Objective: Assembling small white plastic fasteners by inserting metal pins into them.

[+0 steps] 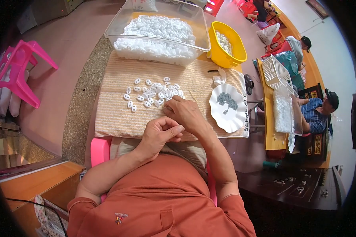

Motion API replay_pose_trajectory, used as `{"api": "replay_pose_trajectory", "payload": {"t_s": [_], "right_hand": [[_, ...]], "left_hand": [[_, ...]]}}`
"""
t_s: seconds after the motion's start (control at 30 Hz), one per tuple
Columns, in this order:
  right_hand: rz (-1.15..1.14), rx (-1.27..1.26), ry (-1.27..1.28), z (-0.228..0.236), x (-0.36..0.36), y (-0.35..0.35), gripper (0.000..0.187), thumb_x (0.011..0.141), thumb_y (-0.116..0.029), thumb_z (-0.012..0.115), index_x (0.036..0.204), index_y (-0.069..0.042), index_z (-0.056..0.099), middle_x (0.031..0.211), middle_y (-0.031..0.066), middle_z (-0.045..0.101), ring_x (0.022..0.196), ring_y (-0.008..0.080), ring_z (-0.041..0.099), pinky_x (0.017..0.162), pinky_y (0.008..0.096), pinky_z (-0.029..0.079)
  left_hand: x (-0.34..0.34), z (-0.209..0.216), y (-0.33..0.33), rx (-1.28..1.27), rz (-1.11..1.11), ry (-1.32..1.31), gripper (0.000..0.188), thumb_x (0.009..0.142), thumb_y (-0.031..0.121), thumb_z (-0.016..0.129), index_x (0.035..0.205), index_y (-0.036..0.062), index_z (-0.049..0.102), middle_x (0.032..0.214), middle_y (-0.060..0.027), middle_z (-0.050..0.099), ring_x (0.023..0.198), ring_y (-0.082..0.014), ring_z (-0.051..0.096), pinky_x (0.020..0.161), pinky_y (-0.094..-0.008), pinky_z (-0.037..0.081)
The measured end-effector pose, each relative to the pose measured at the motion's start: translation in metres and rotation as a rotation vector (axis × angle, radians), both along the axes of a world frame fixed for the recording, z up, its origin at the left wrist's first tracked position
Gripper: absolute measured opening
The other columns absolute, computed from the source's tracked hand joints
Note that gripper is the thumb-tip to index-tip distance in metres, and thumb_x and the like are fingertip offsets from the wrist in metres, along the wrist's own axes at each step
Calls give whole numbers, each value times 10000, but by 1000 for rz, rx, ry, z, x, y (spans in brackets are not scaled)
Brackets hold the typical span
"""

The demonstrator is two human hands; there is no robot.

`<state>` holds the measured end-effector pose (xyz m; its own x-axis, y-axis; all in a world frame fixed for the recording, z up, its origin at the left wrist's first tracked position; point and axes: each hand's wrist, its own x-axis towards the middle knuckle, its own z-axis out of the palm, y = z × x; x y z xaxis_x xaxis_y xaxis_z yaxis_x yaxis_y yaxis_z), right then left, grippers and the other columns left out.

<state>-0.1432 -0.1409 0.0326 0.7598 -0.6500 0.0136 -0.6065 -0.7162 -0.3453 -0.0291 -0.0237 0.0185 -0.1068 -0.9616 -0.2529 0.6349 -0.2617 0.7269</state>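
Note:
Small white oval plastic pieces with two dark holes each [161,95] lie in a loose pile on the striped towel [110,114], a few scattered to its left. My right hand [184,113] rests at the pile's near edge, its fingers bent down against the towel; what they pinch, if anything, is hidden. Closer to my body, my left hand [159,135] is closed, thumb and fingertips pressed together. Anything between them is too small to make out. Right of my hands stands a white scalloped plate [228,123] holding small dark grey bits [228,102].
A clear bin [158,51] full of white pieces and a yellow basin [238,49] with more pieces stand at the table's far side. A pink stool [21,71] is at left. On the right, people sit by another table [269,134] with a white basket [276,71].

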Motion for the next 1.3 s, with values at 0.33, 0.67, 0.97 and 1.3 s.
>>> {"api": "replay_pose_trajectory", "payload": {"t_s": [0.33,0.67,0.97,1.3], "right_hand": [[-24,35,-163,-4,-3,-1,162,814,-184,630,882,-43,670,823,122,622,747,329,617,653,407,481],[-71,579,-524,14,-13,11,144,891,-141,641,910,1,629,716,4,584,624,65,528,538,224,417],[-161,994,-605,20,-26,17,109,891,-98,640,931,1,619,719,2,601,636,43,539,549,193,433],[-289,167,-299,32,-48,-44,152,794,-59,659,926,16,652,783,96,647,717,192,633,654,312,500]], "left_hand": [[0,-2,-1,14,101,-16,80,882,104,644,918,37,620,820,-42,659,729,-95,630,647,-230,554],[2,-4,-7,-19,391,51,202,904,119,624,1067,27,551,944,-59,626,793,-94,612,723,-212,512],[2,2,-4,-6,242,194,137,912,117,612,1017,30,600,900,-54,651,760,-110,629,705,-230,529],[4,4,-3,76,176,166,110,895,132,638,923,29,613,810,-38,627,701,-99,610,651,-227,536]]}}
